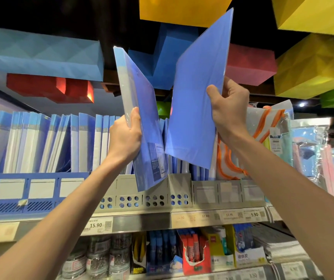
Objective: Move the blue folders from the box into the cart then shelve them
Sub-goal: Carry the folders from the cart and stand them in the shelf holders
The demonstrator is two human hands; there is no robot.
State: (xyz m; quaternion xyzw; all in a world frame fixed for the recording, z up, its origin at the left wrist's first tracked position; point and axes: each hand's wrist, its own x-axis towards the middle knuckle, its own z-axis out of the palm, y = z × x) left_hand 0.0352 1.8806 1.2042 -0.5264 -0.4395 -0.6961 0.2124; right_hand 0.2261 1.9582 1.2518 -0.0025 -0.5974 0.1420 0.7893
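Each hand, left hand (125, 136) and right hand (227, 114), grips a blue folder (142, 118) above the shelf (142, 221).

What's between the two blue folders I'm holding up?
Head view: a bare gap, narrowing downward, separates the left-hand folder and right-hand folder; shelved folders show behind.

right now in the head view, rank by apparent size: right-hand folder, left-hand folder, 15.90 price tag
1. right-hand folder and left-hand folder: too alike to rank, both angled
2. 15.90 price tag, clearly smallest
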